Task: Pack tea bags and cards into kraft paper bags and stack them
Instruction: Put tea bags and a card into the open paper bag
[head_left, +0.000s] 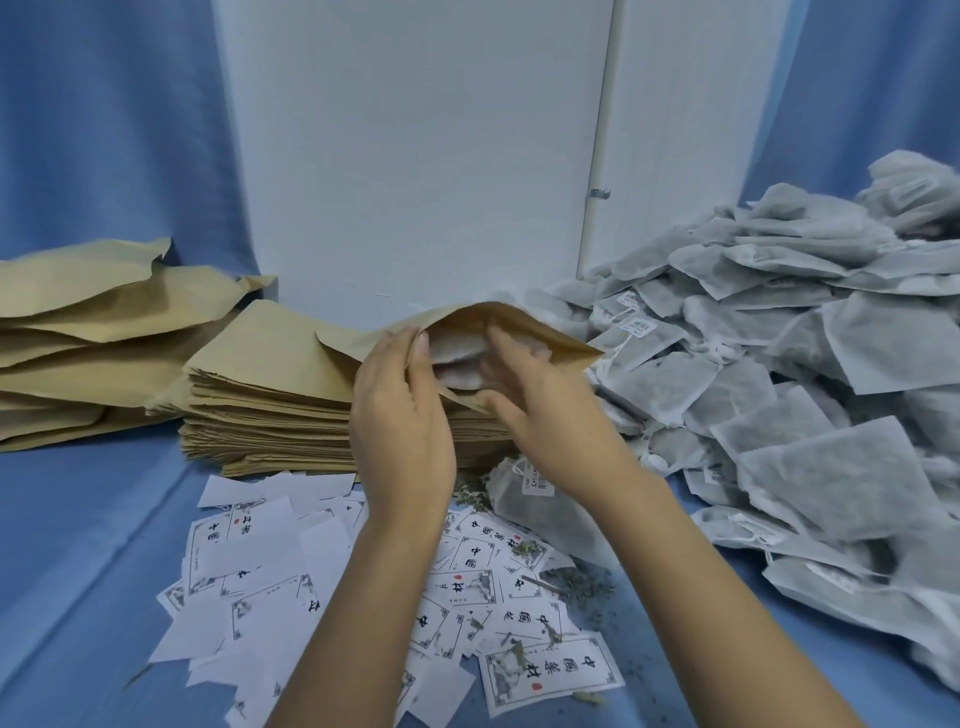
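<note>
I hold a kraft paper bag (540, 332) open above the centre of the table, its mouth facing me. My left hand (402, 421) grips the bag's left edge, thumb inside the mouth. My right hand (540, 410) reaches into the opening, fingers on tea bags (457, 348) that sit inside. A stack of flat empty kraft bags (270, 395) lies just behind my hands. White printed cards (291, 587) are scattered on the blue cloth in front. A big heap of grey tea bags (779, 384) fills the right side.
Filled kraft bags (88, 338) are piled at the far left. A single tea bag (540, 509) lies under my right wrist. Loose tea crumbs (576, 587) dot the blue cloth (88, 545). A white wall panel (415, 156) stands behind.
</note>
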